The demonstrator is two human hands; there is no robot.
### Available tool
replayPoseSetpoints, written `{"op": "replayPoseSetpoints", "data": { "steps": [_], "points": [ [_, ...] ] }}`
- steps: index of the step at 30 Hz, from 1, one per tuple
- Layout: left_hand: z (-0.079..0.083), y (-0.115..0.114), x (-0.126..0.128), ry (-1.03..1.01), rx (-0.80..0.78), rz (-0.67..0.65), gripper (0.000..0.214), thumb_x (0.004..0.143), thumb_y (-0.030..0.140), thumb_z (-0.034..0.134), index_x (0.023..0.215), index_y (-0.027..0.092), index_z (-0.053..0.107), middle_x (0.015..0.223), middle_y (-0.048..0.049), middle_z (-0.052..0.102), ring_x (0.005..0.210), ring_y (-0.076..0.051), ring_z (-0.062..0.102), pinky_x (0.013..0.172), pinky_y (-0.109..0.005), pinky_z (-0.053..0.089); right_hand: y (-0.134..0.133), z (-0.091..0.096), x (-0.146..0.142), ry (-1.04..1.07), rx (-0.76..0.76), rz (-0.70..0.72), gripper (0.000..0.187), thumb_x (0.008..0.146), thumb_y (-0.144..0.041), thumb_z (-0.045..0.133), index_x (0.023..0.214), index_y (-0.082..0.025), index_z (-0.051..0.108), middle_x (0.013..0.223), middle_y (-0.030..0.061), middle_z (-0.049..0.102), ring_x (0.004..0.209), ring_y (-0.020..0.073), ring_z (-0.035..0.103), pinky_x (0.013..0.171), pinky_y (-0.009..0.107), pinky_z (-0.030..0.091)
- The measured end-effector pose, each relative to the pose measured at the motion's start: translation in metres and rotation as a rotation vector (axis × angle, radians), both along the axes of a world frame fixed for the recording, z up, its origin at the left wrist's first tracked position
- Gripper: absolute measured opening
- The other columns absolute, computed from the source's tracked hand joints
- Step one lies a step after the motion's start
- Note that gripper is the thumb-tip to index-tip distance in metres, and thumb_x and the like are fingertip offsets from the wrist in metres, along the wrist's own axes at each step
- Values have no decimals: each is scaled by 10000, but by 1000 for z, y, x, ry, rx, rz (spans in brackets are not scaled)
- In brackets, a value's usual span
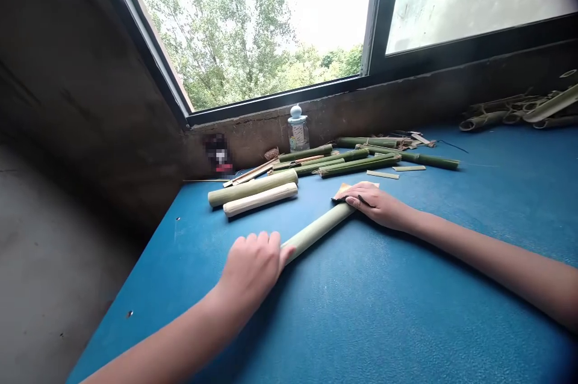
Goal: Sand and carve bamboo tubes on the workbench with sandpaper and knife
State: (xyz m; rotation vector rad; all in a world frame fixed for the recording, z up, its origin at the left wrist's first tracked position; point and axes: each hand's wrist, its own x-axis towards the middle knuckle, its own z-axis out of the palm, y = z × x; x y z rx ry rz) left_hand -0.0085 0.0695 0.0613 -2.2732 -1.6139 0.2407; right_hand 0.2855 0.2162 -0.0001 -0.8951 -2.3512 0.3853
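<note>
A pale green bamboo tube (318, 228) lies slantwise over the blue table. My left hand (255, 259) is wrapped round its near end, thumb along the side. At the far end, my right hand (368, 200) is closed over a piece of sandpaper (344, 189) with a tan back and a dark edge, pressed onto the bamboo. The palm hides most of the sheet. Left of the far end, a greenish bamboo tube (253, 188) and a paler, peeled-looking stick (261, 199) rest side by side.
Several green bamboo pieces (360, 165) and thin strips (383, 174) lie along the back of the blue table (428, 312). A clear bottle with a light blue lid (298, 129) stands by the window wall. More bamboo (487, 120) is heaped at the back right.
</note>
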Motion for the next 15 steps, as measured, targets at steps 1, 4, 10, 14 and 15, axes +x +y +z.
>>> {"op": "replayPoseSetpoints", "data": {
  "steps": [1,4,10,14,15],
  "points": [
    [-3,-1,1,-5,23,-35,465,1001,547,390,925,162,639,822,-102,660,741,-284,654,564,-343,402,0,0,0,1,3,-1,438,1018,-451,358,1162,-234,710,1196,69,726,1157,290,633,1046,490,403],
    [-15,-2,5,-25,65,-129,427,967,554,481,1024,156,624,916,-86,643,786,-260,641,611,-349,435,2,1,0,7,7,3,432,1018,-446,364,1159,-232,712,1187,68,732,1154,290,638,1048,491,403],
    [-23,6,3,-5,68,-74,374,1009,445,436,862,157,622,751,-79,634,649,-255,639,538,-344,381,-11,4,-9,23,10,50,428,1024,-453,370,1208,-252,699,1258,57,705,1218,273,614,1103,479,388],
    [-16,3,1,10,60,-57,448,1022,443,376,758,164,606,624,-80,611,553,-271,634,475,-340,312,-29,4,-20,-1,-28,224,421,1038,-413,373,1350,-260,613,1409,37,607,1368,235,496,1182,429,336],
    [-14,-1,3,16,55,-57,455,1023,431,367,735,167,601,600,-79,603,530,-273,628,464,-341,301,-29,3,-21,-5,-43,255,426,1038,-417,376,1366,-264,600,1421,34,596,1386,233,476,1194,426,325]
  ]
}}
